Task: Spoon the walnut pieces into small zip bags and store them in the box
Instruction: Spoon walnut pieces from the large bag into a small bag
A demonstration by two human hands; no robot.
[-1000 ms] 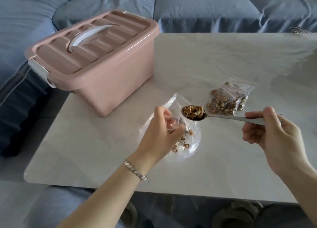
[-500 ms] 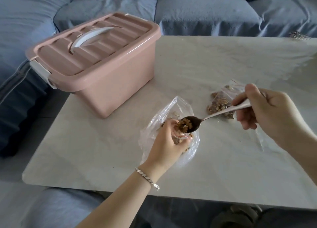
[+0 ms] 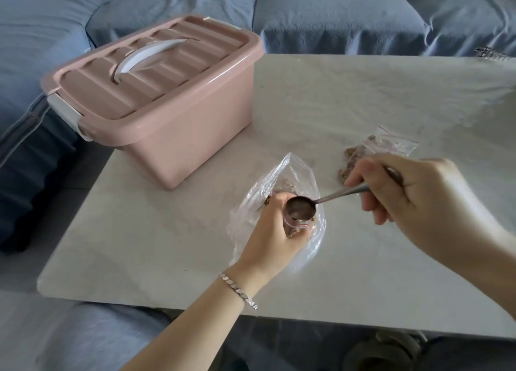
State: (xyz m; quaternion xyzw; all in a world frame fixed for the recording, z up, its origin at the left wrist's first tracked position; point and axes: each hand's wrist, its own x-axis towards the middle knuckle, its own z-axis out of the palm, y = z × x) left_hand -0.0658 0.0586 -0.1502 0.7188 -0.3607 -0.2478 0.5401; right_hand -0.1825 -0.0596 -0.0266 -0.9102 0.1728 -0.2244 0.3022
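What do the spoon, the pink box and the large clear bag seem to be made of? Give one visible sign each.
Spoon: likely polished metal, grey with bright glints.
Pink box: moulded plastic by the look, smooth soft sheen, ribbed lid.
Large clear bag: thin plastic film, crinkled, see-through.

Two hands in shot, left hand [image 3: 275, 231] and right hand [image 3: 405, 192], each on a bare forearm that runs to the frame's edge. On the left wrist there's a bracelet [image 3: 238, 289]: silver, slim, a chain of flat angular links catching the light, lying slantwise across the wrist. Low left, a blurred blue-grey patch [image 3: 92, 340], maybe a trouser leg, too soft to call.
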